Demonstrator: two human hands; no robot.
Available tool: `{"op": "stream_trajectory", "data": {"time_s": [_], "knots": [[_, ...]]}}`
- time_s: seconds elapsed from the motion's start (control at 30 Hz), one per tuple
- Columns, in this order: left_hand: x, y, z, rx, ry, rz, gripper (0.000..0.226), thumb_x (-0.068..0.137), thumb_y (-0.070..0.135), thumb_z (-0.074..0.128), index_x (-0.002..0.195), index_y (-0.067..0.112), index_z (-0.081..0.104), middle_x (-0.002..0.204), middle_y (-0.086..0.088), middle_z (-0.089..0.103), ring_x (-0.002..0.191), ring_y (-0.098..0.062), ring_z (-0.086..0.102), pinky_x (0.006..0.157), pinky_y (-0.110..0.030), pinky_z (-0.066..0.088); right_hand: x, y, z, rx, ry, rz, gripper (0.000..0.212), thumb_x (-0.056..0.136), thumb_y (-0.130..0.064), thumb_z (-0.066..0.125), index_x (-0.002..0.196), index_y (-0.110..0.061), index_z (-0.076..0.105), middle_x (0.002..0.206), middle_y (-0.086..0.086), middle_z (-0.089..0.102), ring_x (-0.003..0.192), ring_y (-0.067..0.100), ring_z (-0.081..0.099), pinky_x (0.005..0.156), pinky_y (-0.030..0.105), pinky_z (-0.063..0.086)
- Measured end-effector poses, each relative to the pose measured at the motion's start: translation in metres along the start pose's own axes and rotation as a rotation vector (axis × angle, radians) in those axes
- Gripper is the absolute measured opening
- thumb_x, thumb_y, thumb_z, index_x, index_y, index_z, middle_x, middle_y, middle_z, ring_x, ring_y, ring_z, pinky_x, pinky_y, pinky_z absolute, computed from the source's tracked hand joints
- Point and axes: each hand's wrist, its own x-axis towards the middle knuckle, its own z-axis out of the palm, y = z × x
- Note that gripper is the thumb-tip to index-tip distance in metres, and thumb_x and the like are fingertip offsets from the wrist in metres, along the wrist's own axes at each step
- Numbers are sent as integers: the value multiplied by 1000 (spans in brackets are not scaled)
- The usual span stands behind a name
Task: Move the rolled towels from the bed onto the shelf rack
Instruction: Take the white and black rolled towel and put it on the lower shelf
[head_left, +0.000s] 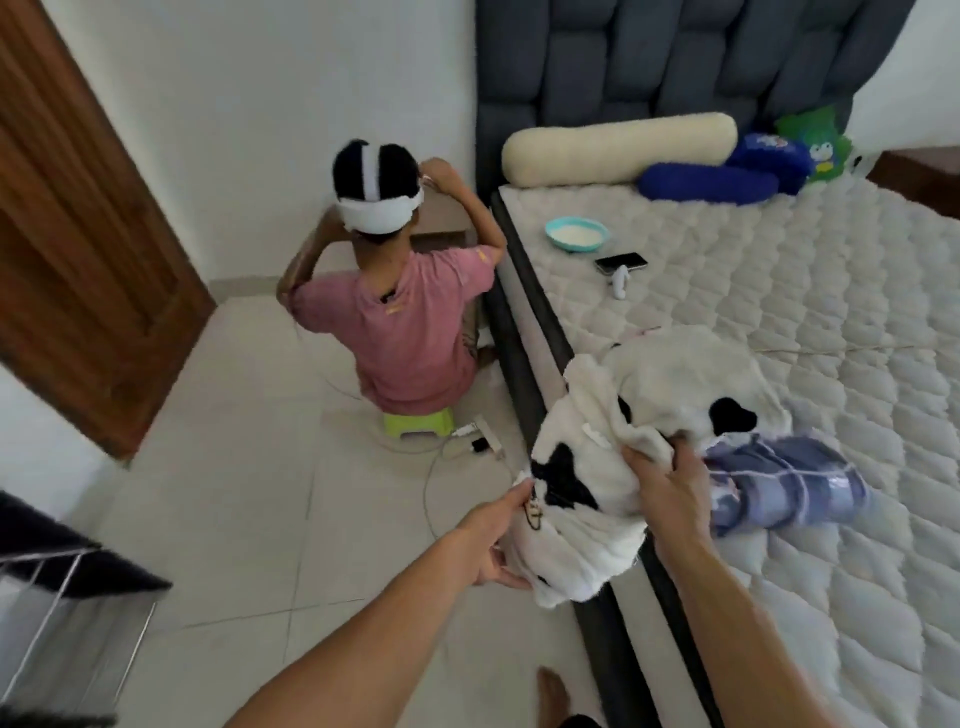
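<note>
A white towel with black patches (597, 447) hangs off the left edge of the bed (779, 291), partly lifted. My left hand (491, 540) grips its lower end from underneath, over the floor. My right hand (670, 486) clutches a bunch of the same towel at the mattress edge. A blue and white patterned rolled towel (784, 483) lies on the mattress just right of my right hand. The metal shelf rack (57, 613) shows at the lower left corner.
A person in a pink shirt (410, 332) sits on a green stool (415, 423) on the tiled floor beside the bed. Cables and a power strip (467, 441) lie behind them. A bowl (576, 234), phone (621, 262) and pillows (618, 148) rest on the mattress. A wooden door (78, 234) stands left.
</note>
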Motion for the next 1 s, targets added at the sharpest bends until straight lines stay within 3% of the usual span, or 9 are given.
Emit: {"op": "stream_trajectory", "data": {"time_s": [0.13, 0.27, 0.4, 0.5, 0.6, 0.73, 0.9, 1.0], "knots": [[-31, 24, -91, -193, 154, 114, 74, 76, 70, 60, 128, 18, 58, 132, -9, 58, 108, -31, 57, 97, -56, 49, -19, -45, 101, -9, -282, -117, 20, 83, -20, 67, 101, -17, 58, 93, -4, 65, 90, 18, 60, 69, 26, 46], [-54, 37, -181, -401, 315, 204, 80, 72, 72, 62, 132, 19, 57, 138, -7, 56, 119, -31, 55, 99, -55, 48, -34, -79, 205, -44, -548, -232, 20, 85, -22, 66, 103, -19, 58, 92, -9, 62, 87, 12, 59, 75, 27, 45], [-68, 42, -264, -623, 442, 274, 70, 76, 71, 58, 123, 19, 62, 124, -7, 62, 106, -29, 58, 98, -53, 49, -50, -101, 320, -77, -793, -388, 18, 84, -20, 66, 100, -18, 59, 87, -10, 65, 81, 4, 60, 65, 19, 44], [-75, 45, -318, -810, 540, 330, 58, 83, 67, 52, 114, 19, 62, 98, -4, 64, 86, -25, 60, 83, -49, 54, -66, -113, 403, -118, -985, -490, 17, 83, -18, 67, 97, -19, 58, 82, -11, 62, 76, 8, 57, 62, 20, 42], [-83, 52, -358, -978, 643, 338, 53, 87, 65, 48, 107, 19, 64, 89, -2, 64, 79, -23, 60, 70, -43, 53, -83, -125, 474, -181, -1186, -553, 16, 83, -17, 68, 95, -21, 57, 79, -19, 58, 74, 7, 56, 60, 15, 40], [-81, 52, -401, -1191, 729, 335, 49, 89, 66, 42, 92, 20, 61, 88, -3, 64, 78, -24, 60, 69, -43, 53, -109, -140, 558, -232, -1427, -644, 17, 84, -18, 66, 100, -19, 62, 82, -11, 63, 78, 11, 59, 61, 13, 41], [-73, 43, -445, -1398, 819, 329, 55, 86, 69, 44, 103, 20, 62, 94, -4, 64, 83, -25, 62, 63, -40, 55, -155, -143, 644, -321, -1639, -753, 25, 86, -18, 63, 110, -12, 60, 96, 1, 63, 89, 19, 57, 66, 19, 36], [-71, 36, -479, -1481, 872, 314, 63, 83, 71, 47, 115, 19, 60, 106, -8, 63, 91, -28, 61, 64, -42, 55, -184, -136, 694, -401, -1715, -778, 40, 88, -20, 61, 127, -9, 53, 119, 10, 65, 111, 28, 59, 74, 17, 35]]}}
